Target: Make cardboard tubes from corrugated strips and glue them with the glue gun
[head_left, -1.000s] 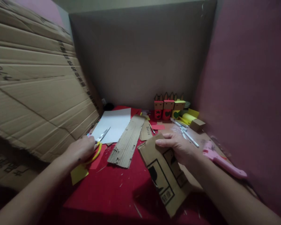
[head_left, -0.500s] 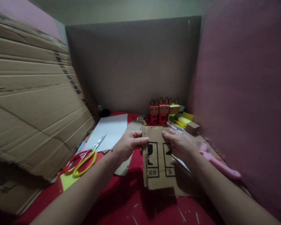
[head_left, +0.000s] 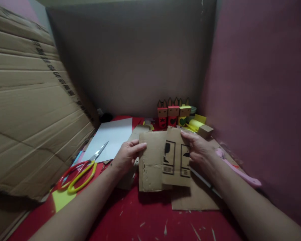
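Above the red tabletop, my left hand pinches the left edge of a plain brown cardboard piece. My right hand grips the upper right edge of a printed cardboard piece with black box symbols. The printed piece overlaps the right side of the plain one; whether they are joined is not visible. A flat cardboard sheet lies on the table below my right hand. Left of my left hand, red-and-yellow-handled scissors rest partly on a white sheet.
Three red and yellow paper figures stand at the back beside a yellow roll and a small cardboard box. A pink-handled tool lies at right. A large cardboard panel leans at left; a pink wall bounds the right.
The stacked cardboard pieces have spread apart sideways, baring the plain one at left. My left hand moved left and my right hand slightly right. The camera view has tilted down a little.
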Demonstrator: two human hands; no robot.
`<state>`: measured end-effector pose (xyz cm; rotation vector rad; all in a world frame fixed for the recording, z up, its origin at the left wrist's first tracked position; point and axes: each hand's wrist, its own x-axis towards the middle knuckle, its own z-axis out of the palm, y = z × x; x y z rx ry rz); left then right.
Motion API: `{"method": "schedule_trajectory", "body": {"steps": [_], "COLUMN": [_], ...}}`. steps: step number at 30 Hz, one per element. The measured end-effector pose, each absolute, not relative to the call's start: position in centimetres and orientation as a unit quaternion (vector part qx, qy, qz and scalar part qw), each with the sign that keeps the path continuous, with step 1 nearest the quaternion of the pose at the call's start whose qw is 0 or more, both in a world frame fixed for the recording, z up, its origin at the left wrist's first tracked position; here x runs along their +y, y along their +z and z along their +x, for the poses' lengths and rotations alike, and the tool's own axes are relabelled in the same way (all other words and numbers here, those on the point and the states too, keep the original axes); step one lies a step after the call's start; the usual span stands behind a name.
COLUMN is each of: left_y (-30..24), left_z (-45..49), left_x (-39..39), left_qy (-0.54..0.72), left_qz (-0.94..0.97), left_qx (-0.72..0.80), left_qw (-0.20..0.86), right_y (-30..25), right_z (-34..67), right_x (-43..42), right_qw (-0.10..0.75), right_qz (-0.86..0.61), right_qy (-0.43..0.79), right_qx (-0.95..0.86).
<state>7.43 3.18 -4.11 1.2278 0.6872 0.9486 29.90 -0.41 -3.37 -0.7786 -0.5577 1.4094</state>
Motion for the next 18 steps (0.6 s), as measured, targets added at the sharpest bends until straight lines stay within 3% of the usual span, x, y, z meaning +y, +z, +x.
{"method": "schedule_trajectory", "body": {"steps": [9,18], "left_y": [-5.0,-4.2], "left_z": [7.1,7.4], "left_x": [3.1,2.7], "left_qy": [0.448,0.462], "left_qz": [0.573,0.531], "left_qx": [0.369,0.406], "left_qw": [0.578,0.582], "right_y": [-4.0,-4.9], "right_z": [30.7,30.4], "right_x": [0.0,0.6], "right_qw": [0.655,0.655], "right_qz": [-0.346,-0.393], "right_qy": [0.653,0.625], "right_qx": [-0.159,-0.163]}}
